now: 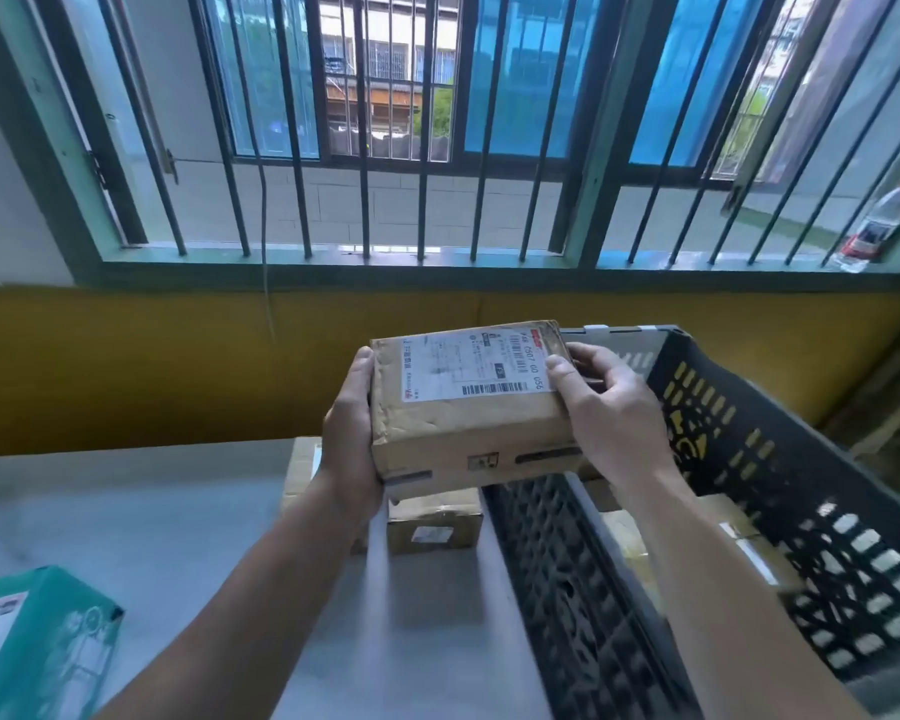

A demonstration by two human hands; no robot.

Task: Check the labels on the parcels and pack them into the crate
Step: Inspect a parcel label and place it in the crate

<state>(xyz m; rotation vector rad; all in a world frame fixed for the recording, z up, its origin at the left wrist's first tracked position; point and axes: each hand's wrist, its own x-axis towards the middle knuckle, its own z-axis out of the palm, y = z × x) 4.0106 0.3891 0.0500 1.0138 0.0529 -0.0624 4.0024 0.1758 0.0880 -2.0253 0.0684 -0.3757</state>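
Observation:
I hold a brown cardboard parcel [468,428] up in the air above the table, its white shipping label [471,368] facing up toward me. My left hand [346,433] grips its left side with the thumb on top. My right hand [611,402] grips its right end, thumb pressed on the label's edge. The black slotted crate [739,459] stands at the right, just beyond and below the parcel. Inside the crate lie several brown parcels [739,532], partly hidden by my right forearm.
Two more brown parcels [432,527] sit on the grey table [126,511] under the held one. A teal box [37,641] lies at the lower left. A barred window runs along the back, with a plastic bottle [879,226] on its sill.

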